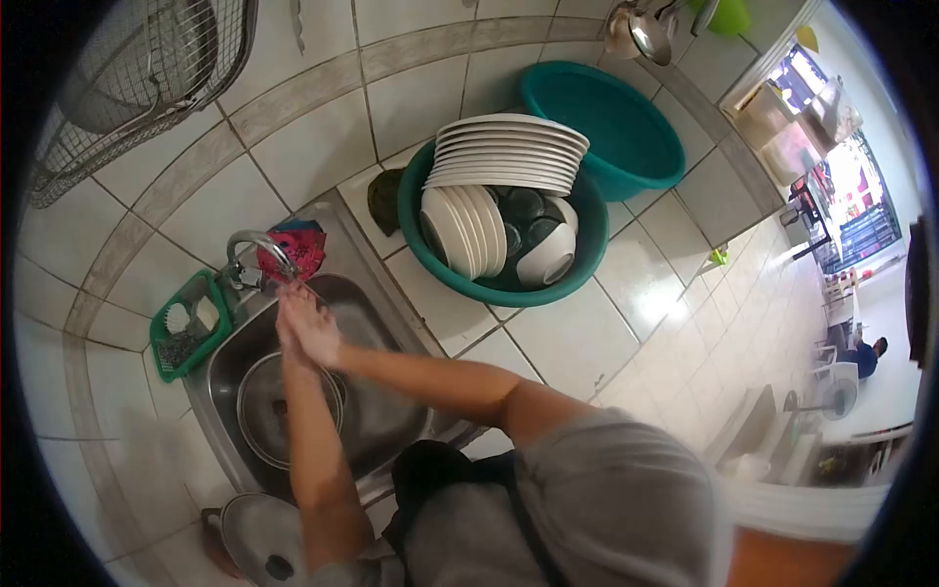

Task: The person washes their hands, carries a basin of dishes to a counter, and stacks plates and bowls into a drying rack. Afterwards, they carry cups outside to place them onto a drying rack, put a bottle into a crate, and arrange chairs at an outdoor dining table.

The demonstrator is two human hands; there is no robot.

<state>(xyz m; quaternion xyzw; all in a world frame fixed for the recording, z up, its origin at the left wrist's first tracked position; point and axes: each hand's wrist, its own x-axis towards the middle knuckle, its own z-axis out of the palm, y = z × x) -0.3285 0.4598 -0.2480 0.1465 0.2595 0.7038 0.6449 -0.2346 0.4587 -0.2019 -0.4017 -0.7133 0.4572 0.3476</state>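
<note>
Under the curved metal faucet [262, 247], at the back of the steel sink [377, 367], my left hand [293, 318] and my right hand [318, 331] are pressed together palm to palm. Their fingers look stretched out toward the spout, and no object shows between them. Below the hands, a round metal lid or pan [264, 411] lies in the basin, partly hidden by my forearm. A red and blue cloth [298, 249] sits behind the faucet. Left of the sink stands a green basket [220, 318] with a scrubber and a sponge.
On the tiled counter, a teal tub [509, 296] holds stacked white plates [509, 152], bowls [460, 230] and dark cups. Another teal tub [626, 127] is behind it. A lidded pot [264, 538] stands near the sink's front. A seated person [865, 358] is far right.
</note>
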